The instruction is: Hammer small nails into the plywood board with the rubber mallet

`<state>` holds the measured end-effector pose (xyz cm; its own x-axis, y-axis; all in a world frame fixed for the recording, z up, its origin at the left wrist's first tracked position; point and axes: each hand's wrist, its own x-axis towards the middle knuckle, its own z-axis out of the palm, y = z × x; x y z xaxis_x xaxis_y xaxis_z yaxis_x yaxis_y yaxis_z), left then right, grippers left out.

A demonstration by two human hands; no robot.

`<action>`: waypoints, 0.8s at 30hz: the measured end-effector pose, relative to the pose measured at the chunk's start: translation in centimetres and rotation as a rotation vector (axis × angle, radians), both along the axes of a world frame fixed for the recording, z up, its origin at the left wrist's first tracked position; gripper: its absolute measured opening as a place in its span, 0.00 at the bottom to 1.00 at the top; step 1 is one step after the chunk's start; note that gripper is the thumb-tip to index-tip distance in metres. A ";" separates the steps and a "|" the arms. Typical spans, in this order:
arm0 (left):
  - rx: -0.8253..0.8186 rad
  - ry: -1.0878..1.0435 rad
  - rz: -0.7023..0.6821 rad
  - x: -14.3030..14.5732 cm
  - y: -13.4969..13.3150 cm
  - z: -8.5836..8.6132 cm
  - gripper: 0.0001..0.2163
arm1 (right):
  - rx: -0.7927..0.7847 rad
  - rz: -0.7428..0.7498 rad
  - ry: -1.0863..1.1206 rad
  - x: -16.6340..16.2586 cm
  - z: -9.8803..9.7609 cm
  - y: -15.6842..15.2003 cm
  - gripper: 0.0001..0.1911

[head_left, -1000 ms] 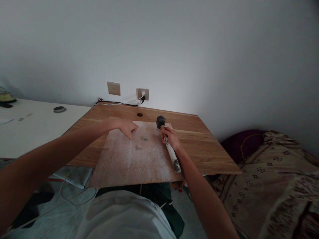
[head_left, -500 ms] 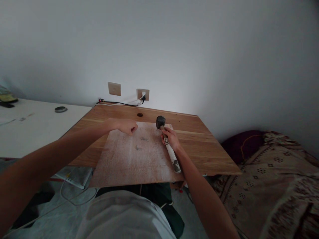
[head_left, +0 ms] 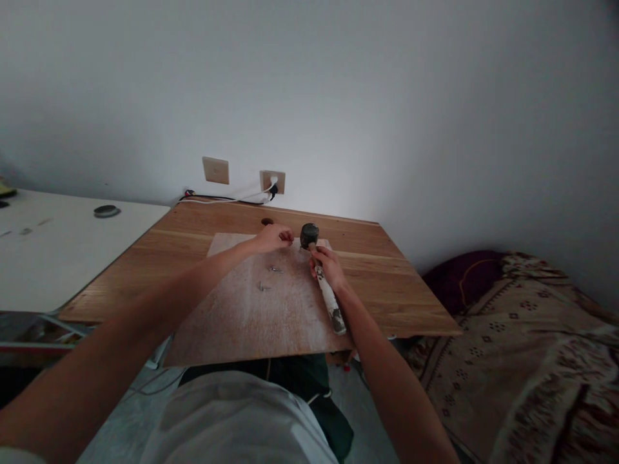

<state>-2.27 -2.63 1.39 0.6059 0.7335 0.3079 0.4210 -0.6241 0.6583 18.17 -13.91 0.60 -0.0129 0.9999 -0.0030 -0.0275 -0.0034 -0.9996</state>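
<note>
The right hand (head_left: 327, 264) grips the hammer (head_left: 331, 301) by its handle, up close to the dark head. The hammer sits over the right side of the board (head_left: 227, 322). Its head is at the far end, and the bottom of its handle is on the person's side. I cannot tell if the hammer touches the board.

The left hand (head_left: 273, 238) is over the far edge of the board, just left of the hammer's head. Its fingers are curled in, but I cannot tell if they hold anything small.

Some small metal bits (head_left: 275, 269) lie in two spots on the board. They are nearer to the person than the left hand is, and to the left of the hammer. The board lies on the wooden desk (head_left: 387, 274) and sticks out past its near edge. The wall (head_left: 338, 96) is behind.
</note>
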 end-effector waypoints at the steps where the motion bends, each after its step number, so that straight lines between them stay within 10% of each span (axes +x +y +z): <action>1: -0.004 0.004 -0.011 0.1 -0.1 -0.2 0.05 | 0.001 0.000 0.002 0.0 0.0 0.0 0.18; 24: -0.019 -0.076 0.054 -0.4 -1.7 -2.1 0.16 | 0.015 0.033 0.047 -0.5 1.0 -0.2 0.17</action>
